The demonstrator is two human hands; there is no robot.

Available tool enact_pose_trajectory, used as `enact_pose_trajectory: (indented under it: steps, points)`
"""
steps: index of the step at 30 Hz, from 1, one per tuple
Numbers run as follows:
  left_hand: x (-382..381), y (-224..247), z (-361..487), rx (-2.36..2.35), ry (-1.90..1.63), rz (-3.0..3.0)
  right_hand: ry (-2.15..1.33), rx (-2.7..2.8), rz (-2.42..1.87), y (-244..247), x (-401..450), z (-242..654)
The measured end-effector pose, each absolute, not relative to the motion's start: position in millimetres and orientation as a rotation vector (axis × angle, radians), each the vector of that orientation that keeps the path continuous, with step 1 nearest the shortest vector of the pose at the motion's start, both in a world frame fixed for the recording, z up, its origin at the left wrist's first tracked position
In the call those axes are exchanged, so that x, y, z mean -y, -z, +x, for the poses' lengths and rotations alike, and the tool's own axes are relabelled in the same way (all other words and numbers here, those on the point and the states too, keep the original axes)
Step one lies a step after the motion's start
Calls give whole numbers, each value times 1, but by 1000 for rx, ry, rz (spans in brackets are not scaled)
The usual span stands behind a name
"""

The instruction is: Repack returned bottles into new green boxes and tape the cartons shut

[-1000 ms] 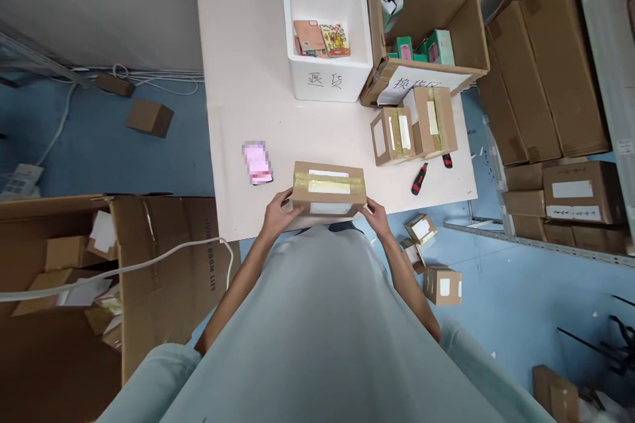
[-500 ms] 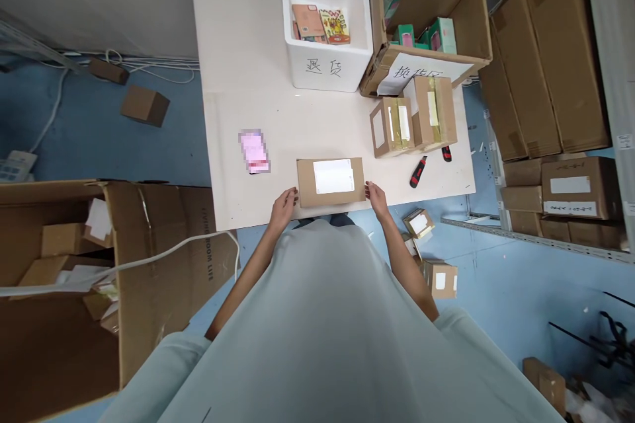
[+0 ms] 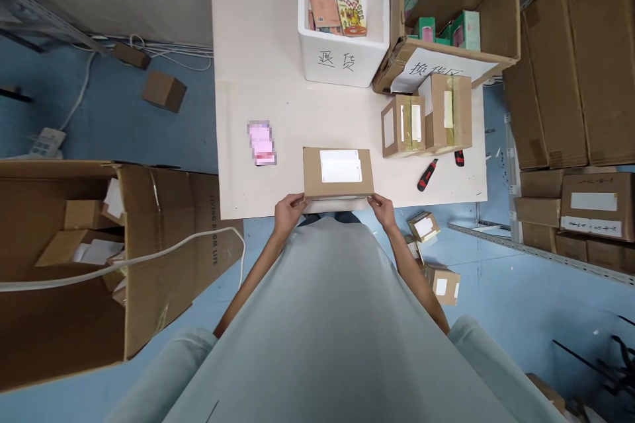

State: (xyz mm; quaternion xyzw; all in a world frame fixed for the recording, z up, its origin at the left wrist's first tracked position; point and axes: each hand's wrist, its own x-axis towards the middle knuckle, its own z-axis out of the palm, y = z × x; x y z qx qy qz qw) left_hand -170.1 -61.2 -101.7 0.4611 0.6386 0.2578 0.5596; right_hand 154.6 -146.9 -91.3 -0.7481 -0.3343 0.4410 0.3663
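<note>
A cardboard box with a white label on top lies near the table's front edge, right before me. Its narrow near side shows a little. My left hand pinches its near left corner, thumb and fingers together. At the near right corner, my right hand holds the box the same way. To the left lies a pink, pixelated flat item. Right of the box is a red and black utility knife, apart from my right hand.
Two taped boxes stand at the right of the table. Behind are a white bin holding booklets and a large carton with green packages. An open carton with a white cable across it stands left; shelving is right.
My hands have moved from the box's left and right sides to its near corners and now grip it. Its near side has come into view. The whole view has shifted slightly.
</note>
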Motion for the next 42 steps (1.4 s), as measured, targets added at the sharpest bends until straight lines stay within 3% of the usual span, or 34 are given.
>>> enact_pose_trajectory:
  steps: [8, 17, 23, 34, 42]
  points:
    - [15, 54, -144, -1582, -936, 1298, -861, 919, -1920, 53, 83, 190]
    - [21, 79, -140, -1707, -868, 1149, -998, 1067, -2061, 63, 77, 192]
    - [39, 71, -151, -1795, -869, 1092, -993, 1023, -2057, 65, 96, 183]
    - [63, -4, -76, -1278, -896, 1650, -987, 760, -2070, 86, 128, 240]
    - [64, -11, -56, -1181, -749, 1871, -971, 692, -2101, 93, 129, 258]
